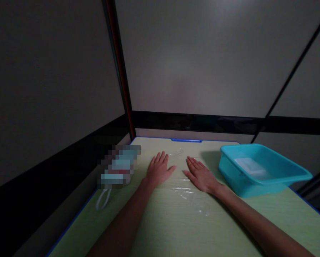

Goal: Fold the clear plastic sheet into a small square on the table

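Observation:
A clear plastic sheet or bag (185, 192) lies flat on the light green table (160, 228), its outline hard to make out apart from shiny wrinkles. My left hand (159, 170) rests palm down at its left side, fingers spread and thumb pointing right. Opposite it, my right hand (200, 175) is also palm down, with the fingers stretched out and the thumb apart. Both hands appear to touch the plastic or the tabletop beside it; which one is unclear. Neither hand grips anything.
On the right stands a turquoise plastic basin (267, 187) with a whitish flat packet (248, 166) inside. A pixelated item (119, 166) with a white strap (103, 200) lies at the left edge. Walls rise behind and left of the blue-edged table.

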Available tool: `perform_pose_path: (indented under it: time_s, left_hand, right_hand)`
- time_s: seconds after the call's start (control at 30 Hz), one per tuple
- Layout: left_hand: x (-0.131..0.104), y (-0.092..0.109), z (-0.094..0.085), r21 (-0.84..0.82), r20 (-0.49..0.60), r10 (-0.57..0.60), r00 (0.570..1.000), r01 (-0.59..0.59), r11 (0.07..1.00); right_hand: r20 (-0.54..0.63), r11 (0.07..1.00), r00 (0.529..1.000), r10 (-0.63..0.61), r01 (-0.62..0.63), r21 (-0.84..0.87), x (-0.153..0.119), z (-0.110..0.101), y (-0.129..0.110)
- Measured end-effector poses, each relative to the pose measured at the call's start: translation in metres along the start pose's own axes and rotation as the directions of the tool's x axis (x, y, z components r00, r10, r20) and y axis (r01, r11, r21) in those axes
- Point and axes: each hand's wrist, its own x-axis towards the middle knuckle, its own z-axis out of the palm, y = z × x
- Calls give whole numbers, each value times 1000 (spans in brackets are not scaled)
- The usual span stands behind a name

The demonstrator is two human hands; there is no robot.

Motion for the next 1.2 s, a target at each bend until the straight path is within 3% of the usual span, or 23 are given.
perform_pose_path:
  time_s: [0.4, 0.57, 0.7, 0.8, 0.87, 0.93, 1.0, 1.2]
  left_hand:
    - [1, 0, 2, -26, -10, 6, 1000, -6, 1000]
    - [-1, -15, 1, -39, -4, -13, 1000, 13, 999]
    - [-6, -23, -10, -17, -39, -69, 997, 68, 998]
    - [-7, -5, -19, -4, -135, -33, 990, 33, 999]
    - [-7, 15, -20, -7, -165, 66, 984, -68, 998]
    - [-8, 33, -16, -27, -118, 217, 969, -222, 975]
    - [-9, 45, -9, -36, -78, 268, 960, -271, 962]
    - [-13, 46, 1, -24, -30, 263, 964, -264, 964]
  right_hand:
    - [52, 998, 997, 61, -60, -14, -9, -6, 16]
    - [53, 998, 997, 59, -58, -9, -7, -5, 14]
    - [54, 998, 997, 58, -57, -7, -6, -4, 14]
    - [54, 998, 997, 56, -56, -1, -6, -4, 14]
    - [46, 999, 998, 53, -53, -3, -7, -5, 13]
    - [41, 999, 998, 49, -49, -9, -7, -5, 12]
    - [42, 999, 998, 49, -48, -13, -7, -5, 12]
    - [46, 999, 998, 46, -46, -13, -6, -3, 14]
